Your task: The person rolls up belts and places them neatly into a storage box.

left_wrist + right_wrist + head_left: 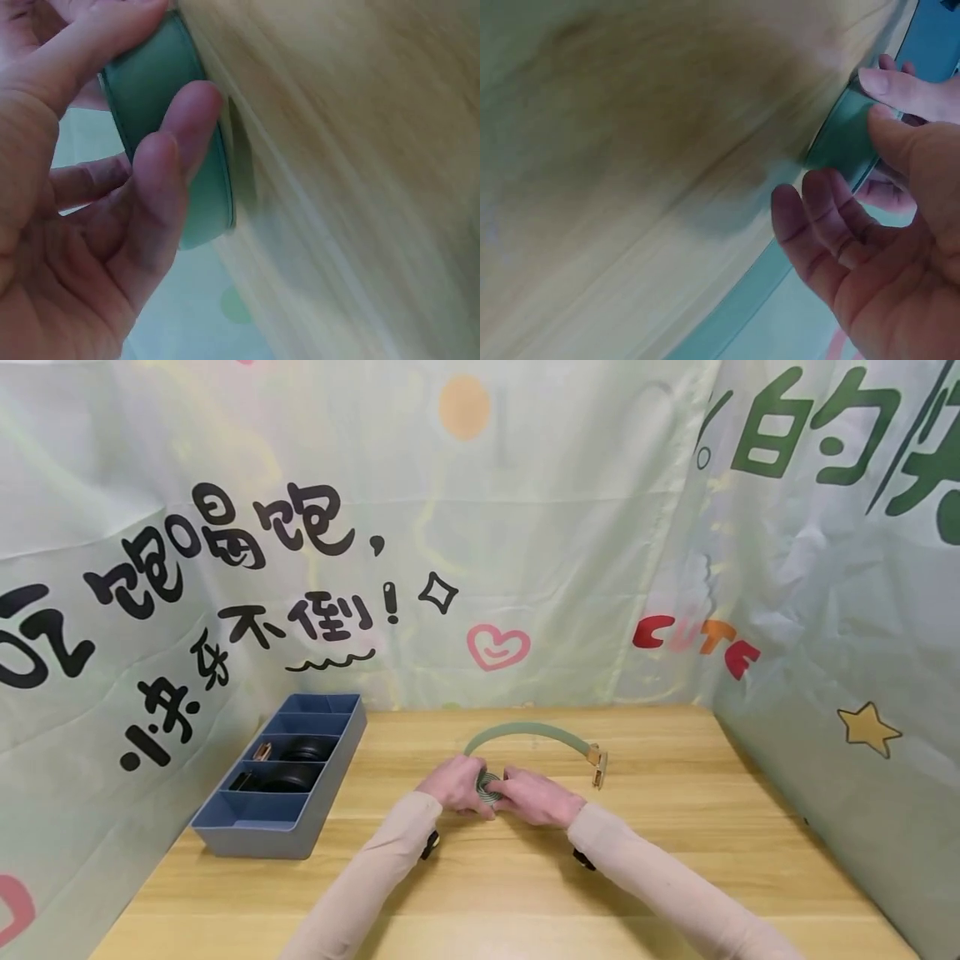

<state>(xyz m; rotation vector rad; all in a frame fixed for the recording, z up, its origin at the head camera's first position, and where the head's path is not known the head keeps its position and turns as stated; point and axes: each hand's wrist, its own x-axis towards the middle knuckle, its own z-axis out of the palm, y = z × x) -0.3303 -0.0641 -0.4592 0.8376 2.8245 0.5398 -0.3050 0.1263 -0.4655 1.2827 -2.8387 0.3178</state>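
Observation:
A green belt is partly wound into a coil (489, 787) that stands on its edge on the table between both hands. Its loose length (528, 727) arcs behind the hands to a gold-coloured buckle (599, 764) at the right. My left hand (459, 785) grips the coil from the left; in the left wrist view its thumb and fingers curl about the green band (161, 82). From the other side my right hand (536, 795) holds the coil, its thumb and fingers against the band (845, 135) in the right wrist view.
A blue-grey divided box (311, 814) stands at the left of the wooden table (675, 860). Two of its compartments hold coiled black belts (288, 778). Printed cloth walls (570, 568) close off the back and both sides.

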